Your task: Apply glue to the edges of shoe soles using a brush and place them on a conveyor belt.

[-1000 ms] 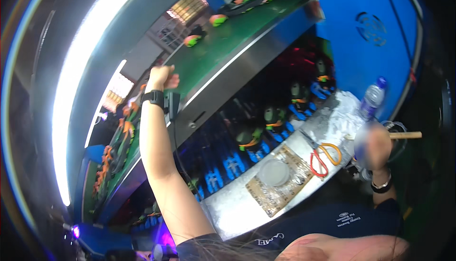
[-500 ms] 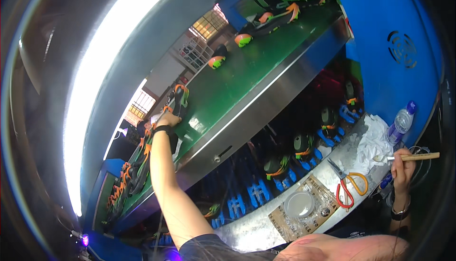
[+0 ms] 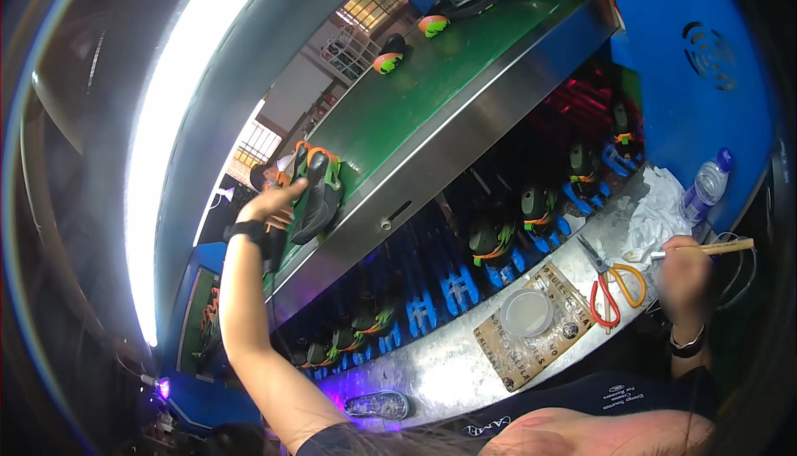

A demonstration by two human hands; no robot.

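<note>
Head view: left hand (image 3: 272,205) grips shoe (image 3: 316,194); right hand (image 3: 686,277) holds brush (image 3: 702,248).

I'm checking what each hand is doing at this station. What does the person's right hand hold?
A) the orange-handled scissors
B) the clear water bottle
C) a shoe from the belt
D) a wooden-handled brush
D: the right hand grips a wooden-handled brush, while the scissors lie on the bench, the bottle stands apart, and the left hand is on the shoe.

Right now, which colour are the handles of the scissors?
The scissors have orange and yellow handles, seen in the head view.
</note>
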